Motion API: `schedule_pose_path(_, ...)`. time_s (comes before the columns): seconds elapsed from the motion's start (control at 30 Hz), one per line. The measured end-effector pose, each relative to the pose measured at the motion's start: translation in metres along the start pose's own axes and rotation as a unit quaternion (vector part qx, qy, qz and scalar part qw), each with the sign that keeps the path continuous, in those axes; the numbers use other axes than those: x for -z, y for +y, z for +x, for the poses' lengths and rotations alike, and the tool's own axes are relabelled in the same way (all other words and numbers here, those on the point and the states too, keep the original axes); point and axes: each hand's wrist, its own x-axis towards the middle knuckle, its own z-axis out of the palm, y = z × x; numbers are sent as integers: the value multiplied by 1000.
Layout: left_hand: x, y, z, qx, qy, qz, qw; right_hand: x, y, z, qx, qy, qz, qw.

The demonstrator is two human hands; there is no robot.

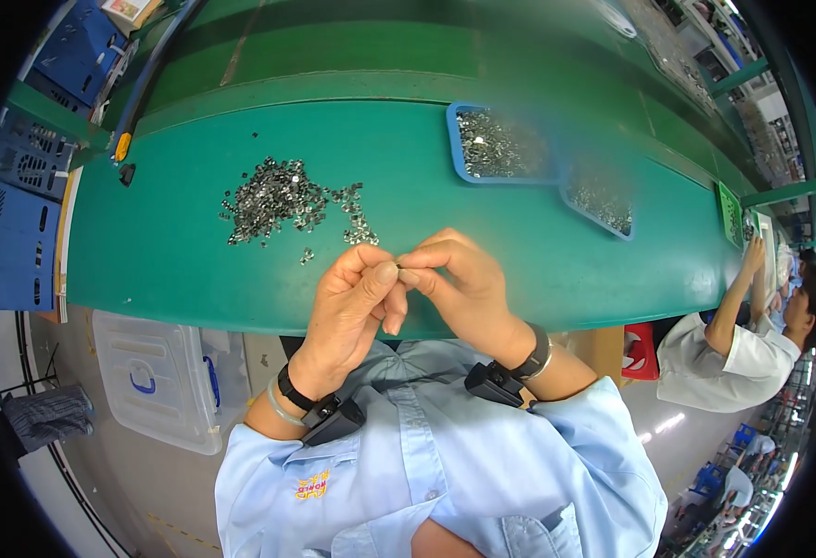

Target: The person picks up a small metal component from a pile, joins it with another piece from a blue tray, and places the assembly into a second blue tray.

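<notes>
My left hand (357, 293) and my right hand (459, 279) meet over the near part of the green table (194, 279). Thumbs and forefingers of both pinch one tiny dark part (398, 267), mostly covered by the fingertips. Beyond my left hand lies a loose heap of small shiny metal parts (278, 200), silver and black. A thinner strip of the same parts (357, 219) trails from its right side toward my fingers. Farther right, a blue tray (454, 153) holds many small metal pieces, and a second blue tray (603, 223) adjoins it, partly blurred.
Blue crates (17, 242) stand off the table's left end. A clear lidded plastic box (152, 372) sits on the floor at the lower left. To the right, another person (738, 344) works at the same bench, near a red stool (640, 352). A green raised ledge (333, 93) runs along the back.
</notes>
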Motion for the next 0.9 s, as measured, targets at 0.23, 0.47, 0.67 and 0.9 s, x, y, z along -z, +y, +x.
schedule_pose_path(0.23,-7,3,6,1,2,33,999,7,6,5,6,-11,8,1000)
schedule_pose_path(0.47,18,11,0,-24,78,58,995,82,18,48,-110,136,-118,977)
schedule_pose_path(0.67,39,17,-11,-66,129,54,988,72,38,51,1,29,-275,961)
schedule_pose_path(0.9,46,15,-14,-48,118,39,991,-7,35,31,92,-178,-287,937)
